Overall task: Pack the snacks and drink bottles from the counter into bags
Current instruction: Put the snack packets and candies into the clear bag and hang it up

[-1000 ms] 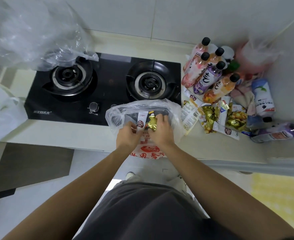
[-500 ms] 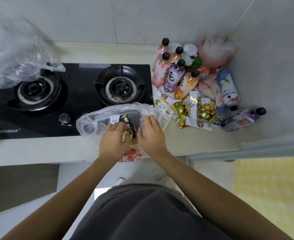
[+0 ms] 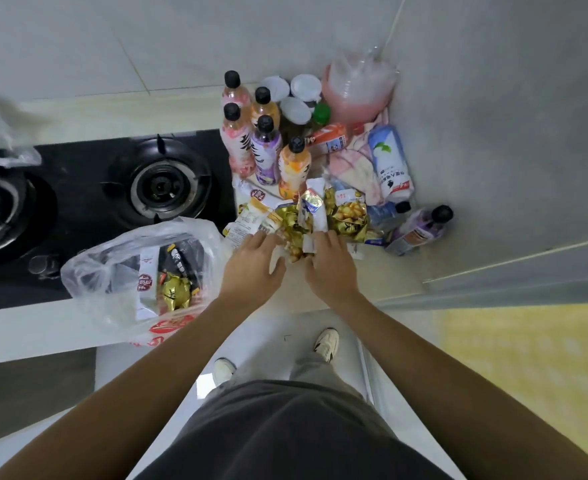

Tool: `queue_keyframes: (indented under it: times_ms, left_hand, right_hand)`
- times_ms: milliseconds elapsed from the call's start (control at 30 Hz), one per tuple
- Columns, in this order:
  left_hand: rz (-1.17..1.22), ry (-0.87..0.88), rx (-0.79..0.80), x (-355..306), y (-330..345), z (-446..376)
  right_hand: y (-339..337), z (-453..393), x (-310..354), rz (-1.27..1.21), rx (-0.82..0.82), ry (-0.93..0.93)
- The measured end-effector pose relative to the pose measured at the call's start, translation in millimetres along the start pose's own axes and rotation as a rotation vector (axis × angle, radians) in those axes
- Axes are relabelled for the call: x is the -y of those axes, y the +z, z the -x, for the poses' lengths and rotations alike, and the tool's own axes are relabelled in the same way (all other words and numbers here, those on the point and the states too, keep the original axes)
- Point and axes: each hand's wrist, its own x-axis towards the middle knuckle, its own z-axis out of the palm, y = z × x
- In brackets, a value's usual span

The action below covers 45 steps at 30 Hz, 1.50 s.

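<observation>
While both our hands rested on the table [image 3: 382, 271], they lay side by side at the near edge of the snack pile [image 3: 306, 216]. Our left hand [image 3: 251, 268] lay palm down with its fingers [image 3: 268, 239] spread and touching a white packet at the pile's 7 o'clock side; we could not tell whether they gripped anything. Our right hand [image 3: 330, 268] lay just beside it at 3 o'clock, its fingers curled over a small white-and-gold packet, though a firm grip could not be confirmed.

At 9 o'clock from our left hand sat the clear plastic bag [image 3: 140, 271], its mouth open upward, partly on the gas stove [image 3: 88, 188] and hanging over the table's front edge. Inside it we saw a gold packet [image 3: 176, 292], a dark packet and white wrappers.

At 12 o'clock from the pile stood the upright drink bottles [image 3: 266, 150], black-capped, in pink, purple and orange, close together. Behind them were white-lidded containers [image 3: 296, 98] and a pink plastic bag [image 3: 358, 88] in the corner. At 2 o'clock from the pile a white bottle [image 3: 391, 161] lay on a pale cloth, and at 3 o'clock a purple bottle [image 3: 420, 228] lay on its side against the wall.
</observation>
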Motion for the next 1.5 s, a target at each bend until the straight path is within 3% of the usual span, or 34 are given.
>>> queue_keyframes:
  times_ms: [233,467,733,1000,1133,1300,1500]
  left_hand:
    - [0.071,-0.162,0.128,-49,54,-65]
    - [0.222,-0.452,0.118,-79,89,-95]
    - [0.190,-0.642,0.081,-89,110,-121]
    - [0.279,-0.699,0.057,-83,110,-122]
    - [0.507,-0.759,0.066,-79,87,-104]
    - [0.686,-0.722,0.097,-63,39,-65]
    - [0.878,-0.696,-0.014,-37,-27,7]
  right_hand:
    - [2,-16,-66,0.181,0.192,-0.077]
    - [2,-17,-85,0.220,0.145,-0.128]
    - [-2,-10,-105,0.284,0.154,-0.146]
    - [-8,2,-120,0.311,0.221,-0.078]
    - [-12,6,-113,0.113,0.227,0.012]
    - [-18,16,-83,-0.424,0.229,0.329]
    - [-23,35,-6,-0.827,0.198,0.350]
